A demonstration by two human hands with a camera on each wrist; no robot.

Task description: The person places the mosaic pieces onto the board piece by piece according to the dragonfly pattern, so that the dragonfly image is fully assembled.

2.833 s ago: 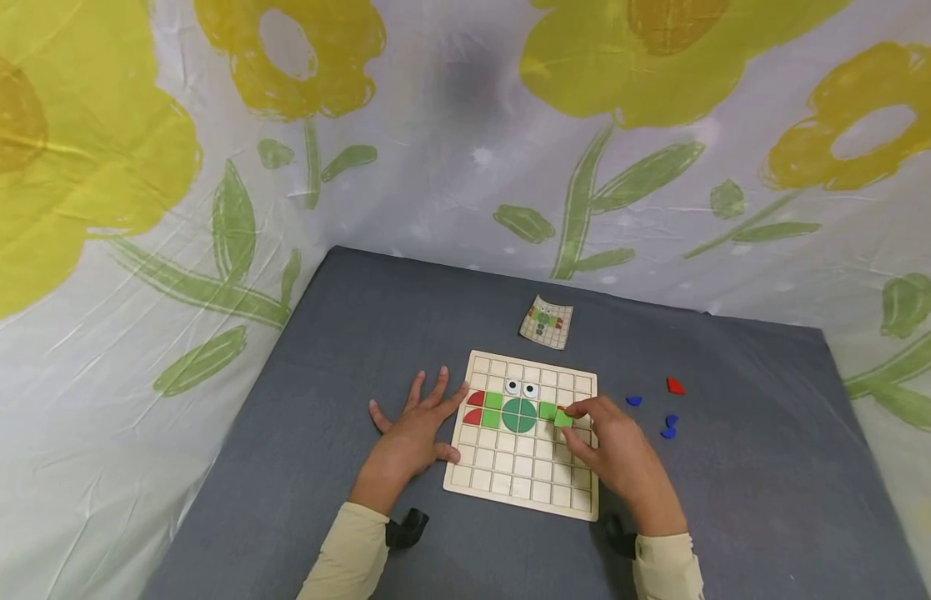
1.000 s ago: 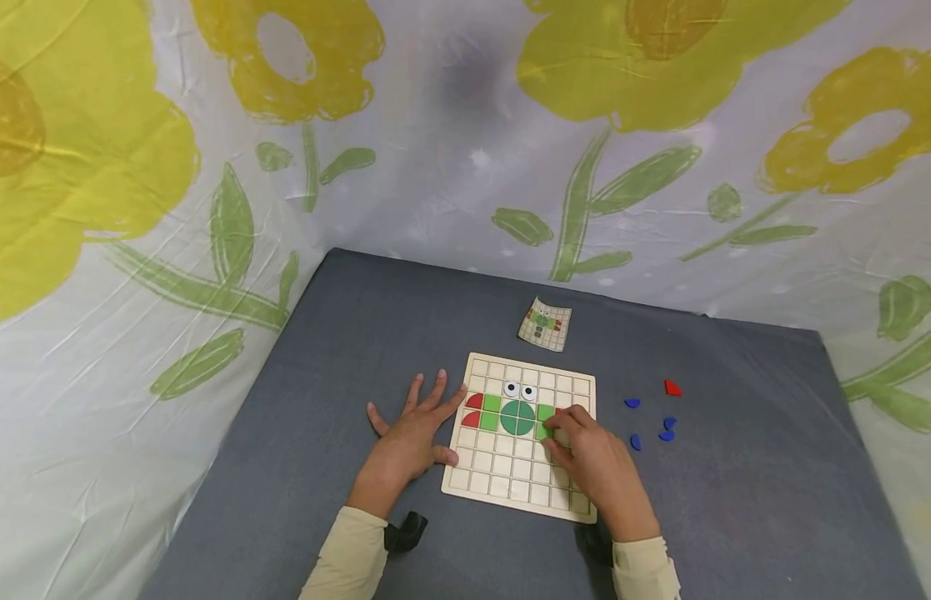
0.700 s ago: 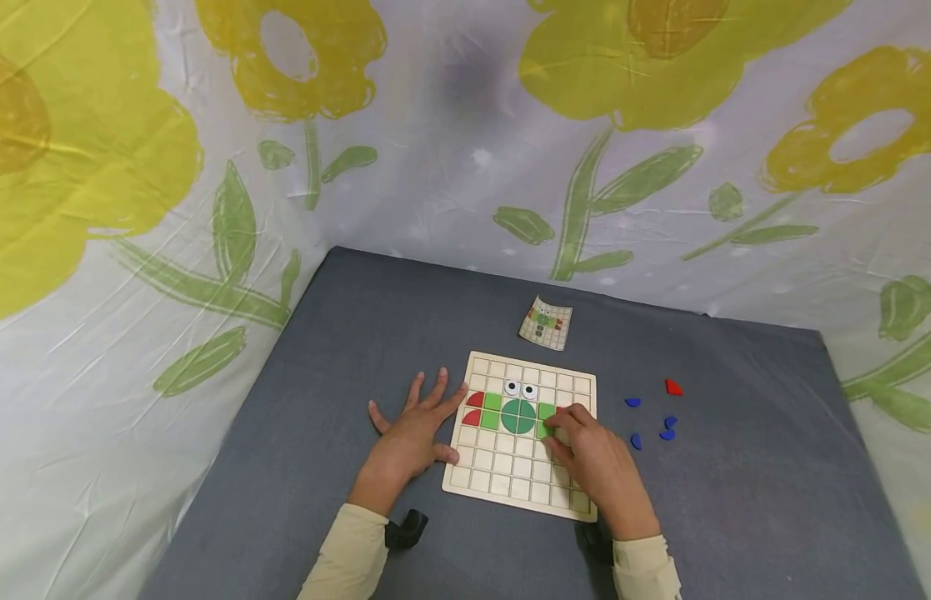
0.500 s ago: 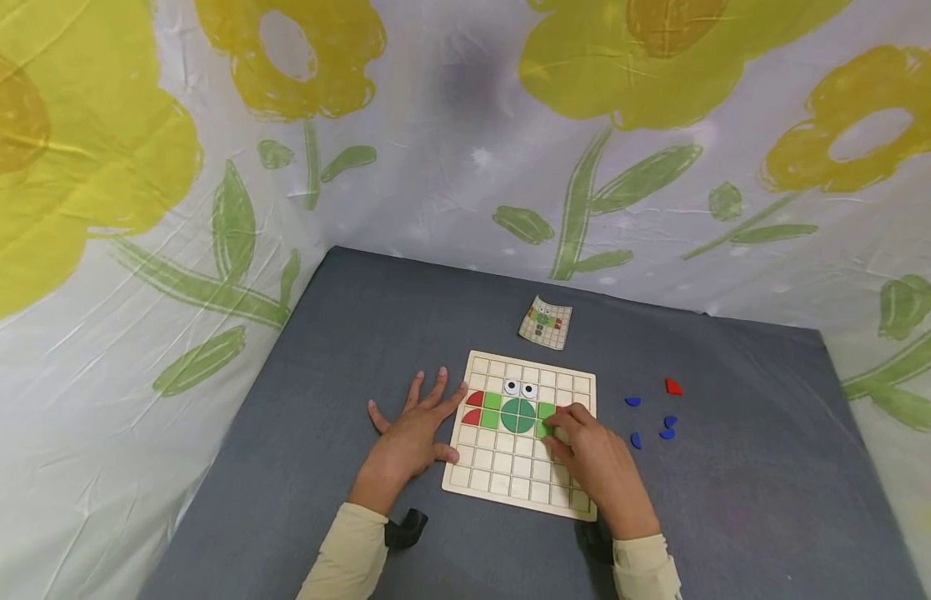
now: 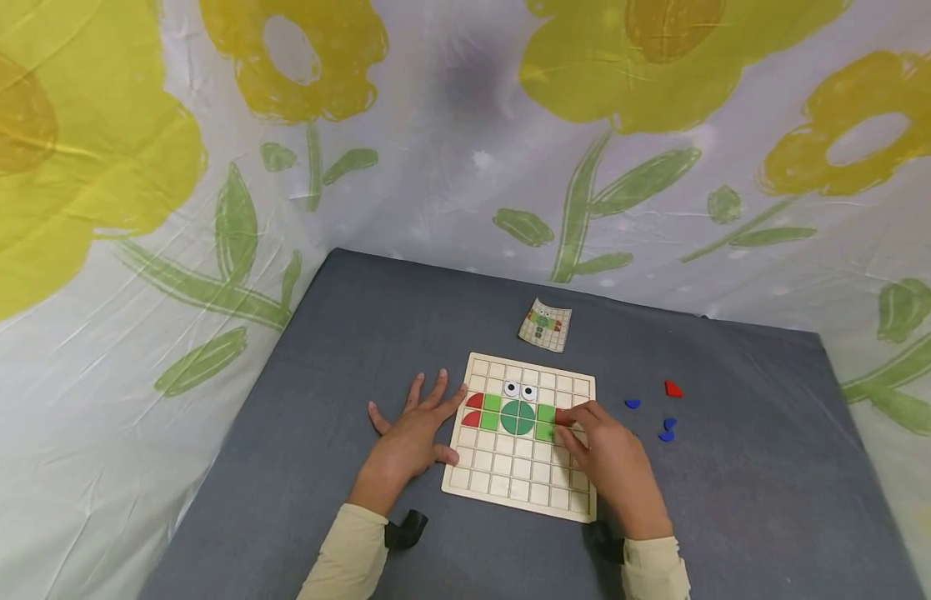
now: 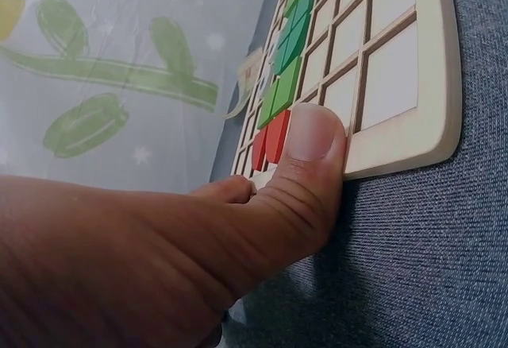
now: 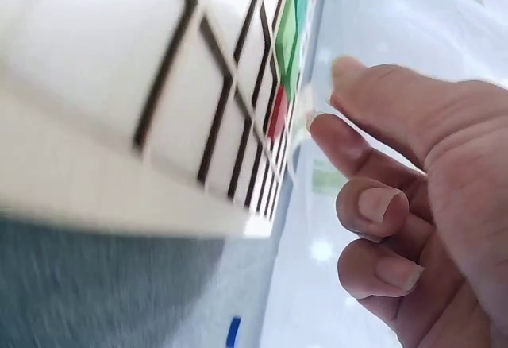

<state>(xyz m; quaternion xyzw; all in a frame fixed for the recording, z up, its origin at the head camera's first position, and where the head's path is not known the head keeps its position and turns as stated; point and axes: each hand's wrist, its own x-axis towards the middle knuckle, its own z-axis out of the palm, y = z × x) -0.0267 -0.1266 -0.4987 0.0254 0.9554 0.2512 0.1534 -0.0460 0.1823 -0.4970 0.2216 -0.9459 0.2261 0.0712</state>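
Observation:
A wooden grid board (image 5: 510,467) carries two white eye pieces (image 5: 528,392), a dark green circle (image 5: 518,417) made of quarter pieces, and red curved pieces (image 5: 472,418) beside green squares on its left. To the circle's right stand two stacked green squares (image 5: 545,413), with a red piece (image 7: 276,114) next to them, mostly covered in the head view. My right hand (image 5: 618,458) hovers over that side, thumb and index apart, nothing between them in the right wrist view. My left hand (image 5: 407,443) lies spread at the board's left edge, thumb (image 6: 305,169) resting on the rim.
Right of the board lie a red quarter piece (image 5: 673,389) and several blue pieces (image 5: 633,403), one nearly hidden by my right hand. Behind the board is a small pattern card (image 5: 544,325). A dark grey cloth (image 5: 735,467) covers the table, with flowered curtains (image 5: 465,167) around it.
The green square that my right hand pinched earlier now sits below the other green square. My right hand has let go and shifted slightly right. The left hand has kept its place.

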